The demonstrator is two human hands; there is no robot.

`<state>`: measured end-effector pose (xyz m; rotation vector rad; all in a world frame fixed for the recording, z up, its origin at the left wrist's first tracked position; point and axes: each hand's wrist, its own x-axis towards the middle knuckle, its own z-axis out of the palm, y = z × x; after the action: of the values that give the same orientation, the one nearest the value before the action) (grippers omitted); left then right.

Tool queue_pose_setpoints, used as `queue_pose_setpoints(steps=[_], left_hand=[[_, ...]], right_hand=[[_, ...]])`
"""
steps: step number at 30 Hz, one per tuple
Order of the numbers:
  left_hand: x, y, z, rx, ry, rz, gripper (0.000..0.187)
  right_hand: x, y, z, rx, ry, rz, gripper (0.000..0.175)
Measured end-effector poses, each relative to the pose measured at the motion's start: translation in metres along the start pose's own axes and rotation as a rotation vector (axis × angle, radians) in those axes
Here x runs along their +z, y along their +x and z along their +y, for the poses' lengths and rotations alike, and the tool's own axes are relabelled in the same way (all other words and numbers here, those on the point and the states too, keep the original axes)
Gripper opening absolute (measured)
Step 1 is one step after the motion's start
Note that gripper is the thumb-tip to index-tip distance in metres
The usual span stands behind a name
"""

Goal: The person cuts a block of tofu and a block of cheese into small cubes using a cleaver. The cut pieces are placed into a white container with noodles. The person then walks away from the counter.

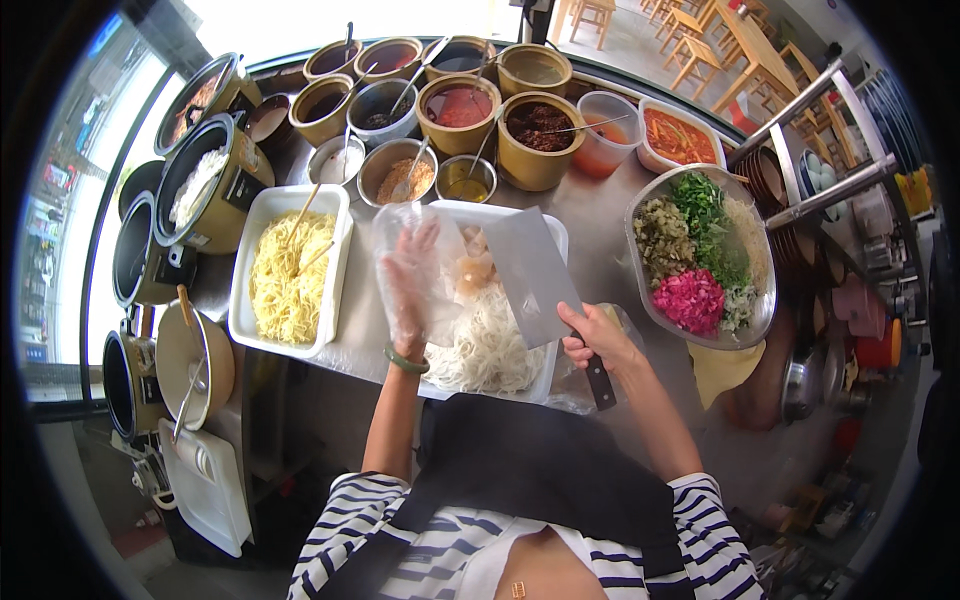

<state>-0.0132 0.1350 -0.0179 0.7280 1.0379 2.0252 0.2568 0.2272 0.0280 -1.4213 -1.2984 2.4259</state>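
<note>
My right hand [598, 337] grips the black handle of a broad cleaver [531, 270], its blade raised over a white plastic tray [556, 232]. My left hand [411, 281], inside a loose clear plastic glove, is held up with fingers apart over the tray's left side. White rice noodles [487, 352] fill the near part of that tray. Behind them lie pale translucent pieces [475, 271], partly covered by the blade and the glove. A green bangle [406, 361] circles my left wrist. Under my right hand, a clear plastic bag [626, 330] lies beside the tray.
Yellow noodles with chopsticks fill another white tray [341, 262] at left. Sauce pots [540, 135] and bowls with spoons line the back. At right stands a basket [765, 315] of chopped greens and pink pickle. Metal rails [832, 191] rise beyond it; rice cookers [251, 161] stand at far left.
</note>
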Motion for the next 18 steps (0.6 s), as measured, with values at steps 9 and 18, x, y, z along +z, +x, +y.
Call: queue_pose_setpoints(steps=[9,18], left_hand=[[0.028,-0.006,0.044,0.117,0.006,-0.025,0.084],[-0.021,-0.033,0.027,0.063,-0.041,-0.035,0.059]], right_hand=[[0.015,0.010,0.036,-0.751,-0.782,0.574,0.029],[0.042,0.040,0.064,-0.680,-0.922,0.702,0.051]])
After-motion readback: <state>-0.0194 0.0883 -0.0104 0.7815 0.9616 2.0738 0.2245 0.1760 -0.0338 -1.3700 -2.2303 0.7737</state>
